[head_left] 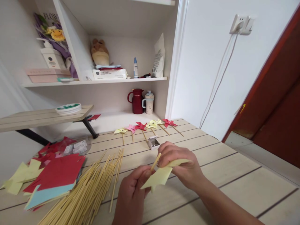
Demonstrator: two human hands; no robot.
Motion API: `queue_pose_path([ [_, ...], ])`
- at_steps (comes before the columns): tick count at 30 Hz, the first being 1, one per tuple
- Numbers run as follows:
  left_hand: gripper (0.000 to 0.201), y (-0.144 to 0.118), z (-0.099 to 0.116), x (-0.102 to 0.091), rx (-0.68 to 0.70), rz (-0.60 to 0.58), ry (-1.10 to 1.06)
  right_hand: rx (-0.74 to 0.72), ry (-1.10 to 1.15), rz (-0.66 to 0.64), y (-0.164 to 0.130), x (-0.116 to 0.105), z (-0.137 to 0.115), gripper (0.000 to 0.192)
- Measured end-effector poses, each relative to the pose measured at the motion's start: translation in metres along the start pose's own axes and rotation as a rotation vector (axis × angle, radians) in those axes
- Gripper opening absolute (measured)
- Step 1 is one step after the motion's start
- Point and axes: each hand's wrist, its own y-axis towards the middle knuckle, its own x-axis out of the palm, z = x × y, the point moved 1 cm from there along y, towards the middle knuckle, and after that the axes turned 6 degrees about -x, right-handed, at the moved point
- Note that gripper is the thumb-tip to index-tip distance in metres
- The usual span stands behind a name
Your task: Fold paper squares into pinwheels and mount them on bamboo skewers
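Observation:
A pale yellow paper pinwheel (pixel 160 178) is held between my two hands above the table. My left hand (pixel 132 189) is closed, its thumb and fingers pinching a thin wooden stick (pixel 155 162) beside the paper. My right hand (pixel 181 161) curls around the pinwheel's other side, fingers near its middle and the stick's upper end; the exact joint is hidden by the fingers. Just beyond sits a small open box (pixel 154 143) of metal pins. Farther back lie several pinwheels on sticks, among them a red pinwheel (pixel 141 126) and a pink pinwheel (pixel 131 128).
A large pile of wooden sticks (pixel 86 187) lies left of my hands. Beside it are stacked red paper sheets (pixel 58 170), cut yellow paper (pixel 22 176) and a clear plastic container (pixel 78 147). A small raised stand (pixel 44 116) and a shelf with a red jug (pixel 137 101) stand behind.

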Motion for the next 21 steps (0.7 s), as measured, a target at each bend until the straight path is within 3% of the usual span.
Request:
queue_pose_path([
  [8, 0.030, 0.0024, -0.0038, -0.0051, 0.010, -0.052, 0.074, 0.025, -0.002, -0.004, -0.0003, 0.0006, -0.0008, 0.009],
  [16, 0.025, -0.0017, -0.0024, -0.0003, 0.031, 0.014, 0.073, 0.041, -0.001, 0.019, -0.0021, 0.0009, 0.0013, 0.011],
  [21, 0.028, -0.0002, -0.0027, 0.0007, 0.064, -0.029, 0.040, 0.046, 0.026, 0.009, -0.0026, 0.0013, 0.0013, 0.012],
])
